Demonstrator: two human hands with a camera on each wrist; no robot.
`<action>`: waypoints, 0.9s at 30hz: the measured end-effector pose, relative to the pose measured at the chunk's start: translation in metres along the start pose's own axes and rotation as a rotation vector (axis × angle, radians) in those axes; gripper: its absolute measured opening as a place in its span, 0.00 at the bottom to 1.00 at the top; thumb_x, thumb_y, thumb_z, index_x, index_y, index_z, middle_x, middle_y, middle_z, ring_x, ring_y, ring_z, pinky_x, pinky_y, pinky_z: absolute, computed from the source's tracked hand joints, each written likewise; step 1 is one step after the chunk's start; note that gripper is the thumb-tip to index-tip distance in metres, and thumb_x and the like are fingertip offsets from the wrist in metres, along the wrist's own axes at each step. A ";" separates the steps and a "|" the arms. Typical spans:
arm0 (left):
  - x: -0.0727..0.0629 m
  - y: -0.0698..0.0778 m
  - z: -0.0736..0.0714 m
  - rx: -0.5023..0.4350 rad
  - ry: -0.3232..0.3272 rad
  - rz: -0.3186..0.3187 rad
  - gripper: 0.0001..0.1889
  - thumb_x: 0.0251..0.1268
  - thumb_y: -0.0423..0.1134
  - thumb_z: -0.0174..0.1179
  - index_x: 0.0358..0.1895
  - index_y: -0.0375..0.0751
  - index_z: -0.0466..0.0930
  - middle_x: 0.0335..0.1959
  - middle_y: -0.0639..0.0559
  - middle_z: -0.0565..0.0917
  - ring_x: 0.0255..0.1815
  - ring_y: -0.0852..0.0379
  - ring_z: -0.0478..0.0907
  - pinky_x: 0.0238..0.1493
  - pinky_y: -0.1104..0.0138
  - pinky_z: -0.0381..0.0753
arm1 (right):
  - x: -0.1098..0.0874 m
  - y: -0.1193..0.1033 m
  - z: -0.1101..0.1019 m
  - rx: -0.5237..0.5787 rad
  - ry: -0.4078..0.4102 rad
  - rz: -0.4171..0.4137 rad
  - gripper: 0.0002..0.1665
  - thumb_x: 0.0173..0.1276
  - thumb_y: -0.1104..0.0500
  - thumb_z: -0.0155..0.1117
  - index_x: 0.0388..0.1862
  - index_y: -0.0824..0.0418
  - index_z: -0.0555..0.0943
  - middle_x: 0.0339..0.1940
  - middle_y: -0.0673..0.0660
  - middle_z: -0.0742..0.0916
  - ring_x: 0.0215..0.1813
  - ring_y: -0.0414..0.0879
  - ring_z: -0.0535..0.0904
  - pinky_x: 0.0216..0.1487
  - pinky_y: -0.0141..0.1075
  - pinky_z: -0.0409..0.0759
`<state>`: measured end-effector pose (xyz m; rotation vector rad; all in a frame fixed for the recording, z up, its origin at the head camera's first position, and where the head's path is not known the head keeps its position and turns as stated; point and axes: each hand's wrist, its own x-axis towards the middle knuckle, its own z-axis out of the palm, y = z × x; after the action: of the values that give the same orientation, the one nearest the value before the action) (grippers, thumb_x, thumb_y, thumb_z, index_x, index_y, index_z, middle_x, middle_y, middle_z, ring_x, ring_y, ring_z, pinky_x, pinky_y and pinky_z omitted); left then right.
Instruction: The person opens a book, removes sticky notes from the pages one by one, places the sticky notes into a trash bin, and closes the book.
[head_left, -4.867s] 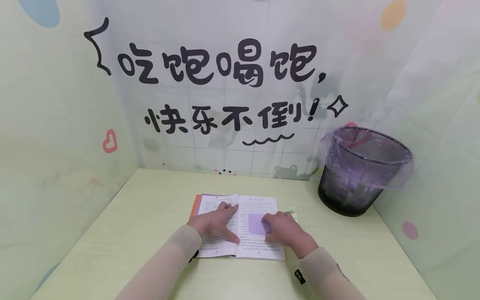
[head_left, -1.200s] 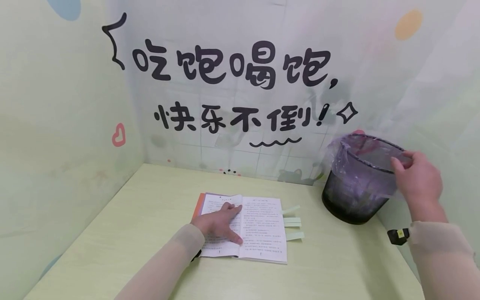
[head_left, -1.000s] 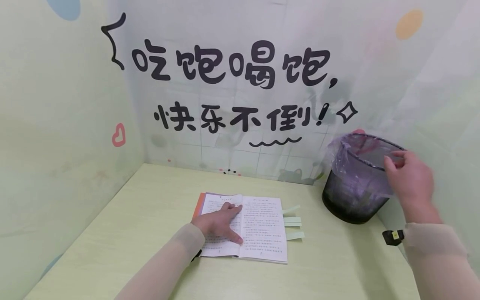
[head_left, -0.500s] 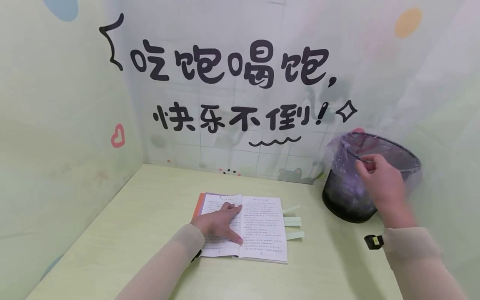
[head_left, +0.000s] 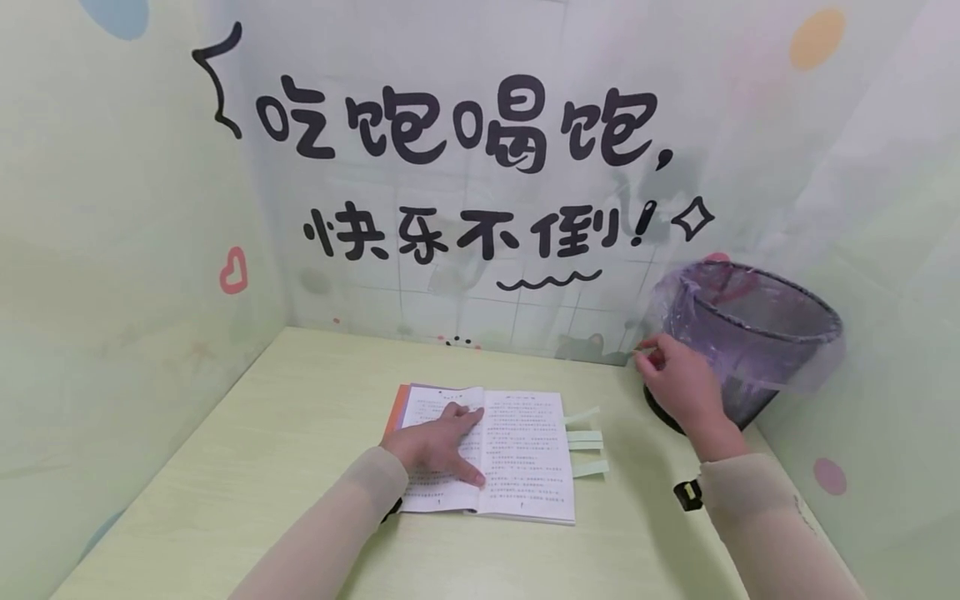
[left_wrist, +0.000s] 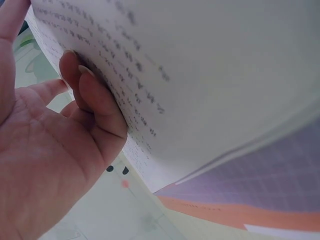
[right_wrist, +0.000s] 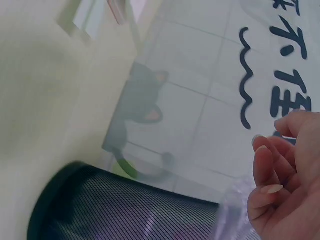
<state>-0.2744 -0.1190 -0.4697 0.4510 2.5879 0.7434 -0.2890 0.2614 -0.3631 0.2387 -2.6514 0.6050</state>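
Observation:
An open book lies on the table, its orange and purple covers showing at the left edge. My left hand presses the left page near the spine, thumb and forefinger spread; in the left wrist view its other fingers bend against the printed page. Pale green sticky tabs jut from the book's right side. My right hand is in the air in front of the mesh trash bin. Its fingers curl loosely, and the right wrist view shows nothing between its fingertips.
The bin, lined with a clear purple bag, stands at the back right corner. Printed fabric walls rise behind and on both sides. The pale table top extends around the book.
Earlier my right hand held a purple sticky note over the right page; that note is out of sight now. From the bin's far rim, this hand has moved left and down. My left hand stays put.

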 end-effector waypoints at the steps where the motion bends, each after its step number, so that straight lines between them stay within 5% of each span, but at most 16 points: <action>1: 0.000 0.000 0.000 -0.001 0.000 -0.001 0.64 0.55 0.63 0.84 0.91 0.55 0.53 0.89 0.46 0.56 0.84 0.43 0.65 0.81 0.44 0.71 | 0.000 0.000 0.006 0.007 -0.030 -0.012 0.18 0.82 0.55 0.62 0.60 0.63 0.87 0.44 0.62 0.93 0.42 0.58 0.89 0.41 0.53 0.85; 7: -0.001 0.002 -0.001 -0.004 -0.003 -0.009 0.64 0.55 0.63 0.84 0.91 0.56 0.53 0.90 0.47 0.55 0.84 0.42 0.65 0.80 0.43 0.71 | -0.005 -0.002 0.040 0.011 -0.184 -0.042 0.19 0.83 0.53 0.64 0.63 0.62 0.87 0.53 0.62 0.89 0.46 0.55 0.86 0.50 0.57 0.86; 15: -0.001 0.005 -0.003 -0.001 -0.008 -0.035 0.65 0.53 0.63 0.84 0.91 0.58 0.53 0.91 0.48 0.54 0.87 0.41 0.61 0.82 0.40 0.68 | -0.015 -0.006 0.073 -0.011 -0.267 -0.078 0.15 0.81 0.53 0.68 0.58 0.58 0.90 0.57 0.62 0.87 0.50 0.56 0.87 0.54 0.56 0.88; 27: 0.001 0.002 -0.001 -0.009 -0.008 -0.018 0.66 0.52 0.63 0.84 0.91 0.57 0.53 0.90 0.47 0.54 0.87 0.42 0.61 0.83 0.40 0.68 | -0.022 0.002 0.089 -0.079 -0.363 -0.110 0.16 0.75 0.52 0.75 0.57 0.57 0.90 0.56 0.59 0.87 0.53 0.58 0.88 0.60 0.58 0.87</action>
<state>-0.2752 -0.1173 -0.4676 0.4265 2.5764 0.7453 -0.3008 0.2254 -0.4467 0.5110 -2.9752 0.4554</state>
